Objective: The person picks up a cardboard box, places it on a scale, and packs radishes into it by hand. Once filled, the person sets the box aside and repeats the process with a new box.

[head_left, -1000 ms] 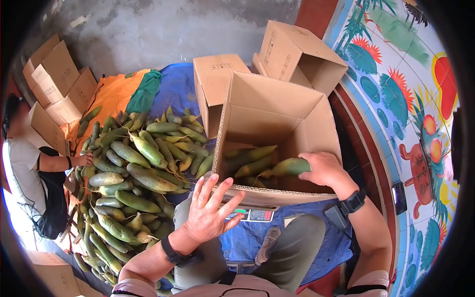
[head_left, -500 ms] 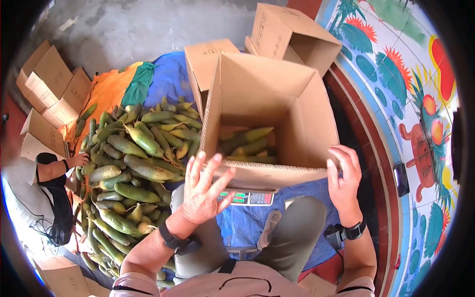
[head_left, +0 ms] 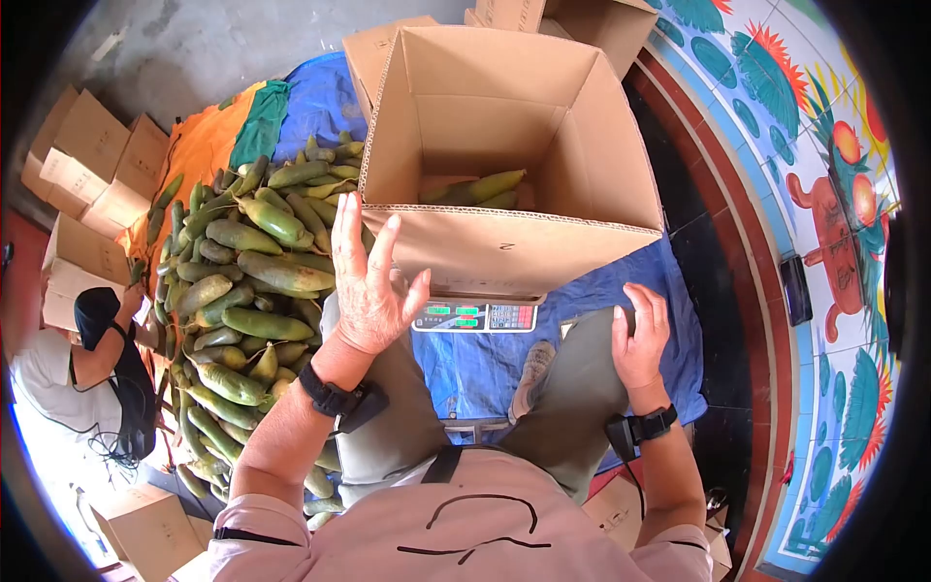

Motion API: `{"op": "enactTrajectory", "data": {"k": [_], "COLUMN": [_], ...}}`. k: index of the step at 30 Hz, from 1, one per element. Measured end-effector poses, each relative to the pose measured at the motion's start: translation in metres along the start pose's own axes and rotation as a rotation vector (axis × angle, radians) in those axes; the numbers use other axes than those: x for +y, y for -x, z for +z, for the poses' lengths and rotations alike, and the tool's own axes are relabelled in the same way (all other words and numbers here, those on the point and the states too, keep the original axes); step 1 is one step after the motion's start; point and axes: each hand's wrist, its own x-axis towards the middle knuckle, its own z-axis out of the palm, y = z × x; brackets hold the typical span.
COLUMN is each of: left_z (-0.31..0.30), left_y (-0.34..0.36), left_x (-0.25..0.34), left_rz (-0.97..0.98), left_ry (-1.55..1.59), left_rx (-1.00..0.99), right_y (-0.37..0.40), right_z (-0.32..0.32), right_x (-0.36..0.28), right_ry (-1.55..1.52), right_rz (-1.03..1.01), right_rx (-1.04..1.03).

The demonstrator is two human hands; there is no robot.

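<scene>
blue tarp (head_left: 674,339) covers the floor, with an orange sheet (head_left: 204,141) and a green cloth (head_left: 262,121) on its left side and a painted tile mural (head_left: 824,242) along the right. on the left is a big pile of green radishes (head_left: 276,272), heaped over one another. an open box (head_left: 524,252) stands in front of the person, above a scale (head_left: 475,317) whose lit display and keypad stick out below the near wall. a few radishes lie inside, on the bottom toward the left.

the left hand (head_left: 369,291) is raised at the box's near left corner, fingers spread and grasping nothing; whether the fingertips touch the cardboard i cannot tell. the right hand (head_left: 640,339) is over the right knee, fingers loosely bent and free, apart from the box. both wrists wear black straps (head_left: 328,390).

at far left another person (head_left: 68,383) has a hand (head_left: 131,306) near the pile's edge; what it grasps, if anything, is unclear. more cartons (head_left: 102,155) stand behind.
</scene>
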Motion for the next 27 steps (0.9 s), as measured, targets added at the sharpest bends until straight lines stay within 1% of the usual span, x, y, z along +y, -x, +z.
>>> {"op": "enactTrajectory", "data": {"k": [14, 27], "left_z": [0.003, 0.000], "left_y": [-0.004, -0.002], "left_x": [0.002, 0.000], "left_rz": [-0.027, -0.029], "left_ry": [0.000, -0.012], "left_rx": [-0.039, -0.055], "right_y": [0.001, -0.002], "right_z": [0.008, 0.012], "right_x": [0.003, -0.001], "right_ry": [-0.041, -0.044], "right_rz": [0.053, 0.036], "right_rx": [0.051, 0.047]}}
